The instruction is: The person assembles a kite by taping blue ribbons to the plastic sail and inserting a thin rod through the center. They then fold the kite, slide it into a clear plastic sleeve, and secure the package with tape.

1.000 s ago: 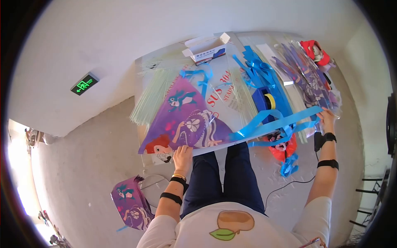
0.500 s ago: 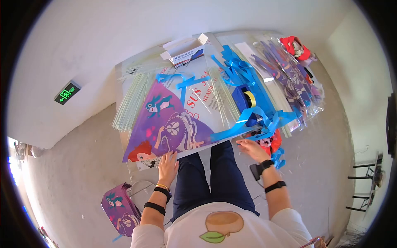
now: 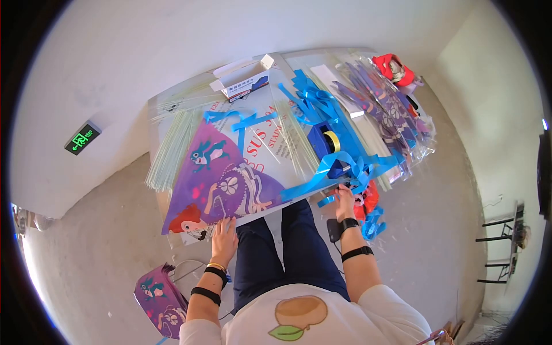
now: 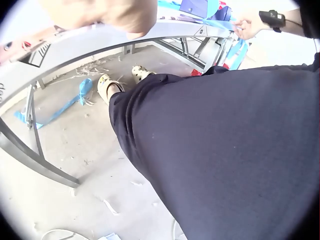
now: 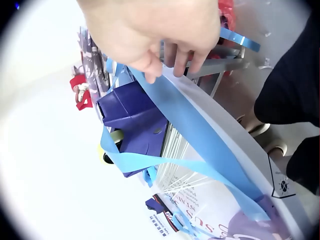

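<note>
A purple kite (image 3: 198, 172) printed with a red-haired mermaid-like figure lies on the table, its straight lower side along the near edge. My left hand (image 3: 224, 238) rests on that edge by the printed face, fingers stretched forward. Blue ribbon (image 3: 310, 183) runs from the kite's right corner and loops across the table. Beside the loops, my right hand (image 3: 345, 204) is at the table's near edge. In the right wrist view its fingers (image 5: 182, 62) bend down close over the ribbon; I cannot tell whether they pinch it.
A blue tape dispenser (image 3: 323, 140) stands behind the ribbon. Thin pale rods (image 3: 175, 152) lie left of the kite, an opened box (image 3: 244, 80) at the back. Packed kites (image 3: 382, 109) are at the right. Another purple kite stack (image 3: 161, 307) sits low at left; a red bag (image 3: 368, 201) hangs below the edge.
My right hand has let its stretched ribbon slacken, come inward from the far right, then shifted slightly along the edge. The ribbon now lies in loops. My left hand keeps to the kite's edge.
</note>
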Demonstrator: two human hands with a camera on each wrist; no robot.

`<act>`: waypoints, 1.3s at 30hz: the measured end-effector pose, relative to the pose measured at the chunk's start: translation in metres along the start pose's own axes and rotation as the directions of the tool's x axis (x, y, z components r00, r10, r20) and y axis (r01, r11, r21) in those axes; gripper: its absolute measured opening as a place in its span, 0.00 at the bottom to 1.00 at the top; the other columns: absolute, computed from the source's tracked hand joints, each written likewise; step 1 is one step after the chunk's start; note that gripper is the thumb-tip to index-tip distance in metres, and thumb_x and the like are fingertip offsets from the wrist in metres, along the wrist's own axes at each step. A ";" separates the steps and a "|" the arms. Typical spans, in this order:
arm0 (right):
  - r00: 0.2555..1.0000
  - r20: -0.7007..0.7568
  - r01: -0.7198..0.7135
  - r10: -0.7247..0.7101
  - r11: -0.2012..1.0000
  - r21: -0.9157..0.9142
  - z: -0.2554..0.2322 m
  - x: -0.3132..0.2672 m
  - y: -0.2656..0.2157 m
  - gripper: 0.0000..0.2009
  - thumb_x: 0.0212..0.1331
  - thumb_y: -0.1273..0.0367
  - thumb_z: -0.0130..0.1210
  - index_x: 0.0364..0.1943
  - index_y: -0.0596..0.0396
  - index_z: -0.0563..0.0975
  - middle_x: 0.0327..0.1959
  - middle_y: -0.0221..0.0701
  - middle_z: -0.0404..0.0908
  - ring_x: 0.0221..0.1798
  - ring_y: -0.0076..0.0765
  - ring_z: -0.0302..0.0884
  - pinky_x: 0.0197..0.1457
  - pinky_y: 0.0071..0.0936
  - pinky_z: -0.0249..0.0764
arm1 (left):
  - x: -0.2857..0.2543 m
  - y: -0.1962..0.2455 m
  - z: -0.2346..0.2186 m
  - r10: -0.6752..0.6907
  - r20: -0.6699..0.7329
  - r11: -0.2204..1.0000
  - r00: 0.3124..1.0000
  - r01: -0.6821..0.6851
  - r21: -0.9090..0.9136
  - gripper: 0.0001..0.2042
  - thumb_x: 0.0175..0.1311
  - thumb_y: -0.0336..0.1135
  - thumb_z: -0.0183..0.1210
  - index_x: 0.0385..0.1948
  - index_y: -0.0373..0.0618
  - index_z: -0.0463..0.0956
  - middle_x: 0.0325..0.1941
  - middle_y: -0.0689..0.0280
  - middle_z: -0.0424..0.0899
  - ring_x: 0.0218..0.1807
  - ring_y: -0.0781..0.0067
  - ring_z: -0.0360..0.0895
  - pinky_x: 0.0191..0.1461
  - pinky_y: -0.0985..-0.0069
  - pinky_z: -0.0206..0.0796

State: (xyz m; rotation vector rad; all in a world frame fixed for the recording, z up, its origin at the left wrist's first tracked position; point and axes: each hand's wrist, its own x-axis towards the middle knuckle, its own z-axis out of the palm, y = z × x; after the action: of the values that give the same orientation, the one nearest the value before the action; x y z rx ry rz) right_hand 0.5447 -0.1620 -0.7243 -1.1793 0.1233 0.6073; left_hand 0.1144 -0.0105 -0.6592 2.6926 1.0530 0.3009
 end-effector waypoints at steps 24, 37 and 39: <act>0.978 -0.052 -0.209 0.204 0.973 -0.102 0.019 -0.021 0.013 0.07 0.62 0.68 0.64 0.42 0.46 0.79 0.32 0.20 0.76 0.33 0.20 0.72 0.38 0.25 0.70 | 0.005 0.007 0.003 -0.011 -0.038 1.000 0.999 0.010 -0.016 0.28 0.55 0.27 0.59 0.62 0.40 0.71 0.58 0.51 0.72 0.62 0.44 0.69 0.65 0.55 0.67; 0.999 0.048 -0.016 0.006 0.979 0.202 -0.004 0.033 0.011 0.06 0.61 0.74 0.59 0.37 0.46 0.75 0.35 0.19 0.77 0.40 0.23 0.76 0.47 0.30 0.72 | 0.007 0.010 0.005 -0.022 -0.014 1.000 1.000 0.022 0.018 0.27 0.57 0.28 0.58 0.63 0.40 0.71 0.60 0.52 0.73 0.61 0.46 0.70 0.67 0.55 0.66; 0.995 0.071 -0.088 0.072 0.964 0.250 -0.004 0.029 0.001 0.06 0.62 0.73 0.61 0.39 0.47 0.76 0.36 0.21 0.79 0.42 0.24 0.77 0.50 0.30 0.73 | 0.007 0.010 0.005 -0.039 -0.004 0.999 0.999 0.039 -0.003 0.27 0.56 0.29 0.58 0.63 0.40 0.71 0.59 0.52 0.73 0.61 0.46 0.70 0.67 0.55 0.65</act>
State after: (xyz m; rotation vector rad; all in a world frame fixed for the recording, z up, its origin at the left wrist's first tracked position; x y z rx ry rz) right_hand 0.5692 -0.1545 -0.7387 -0.9113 0.1915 0.6774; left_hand 0.1269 -0.0137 -0.6602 2.6661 1.1041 0.3013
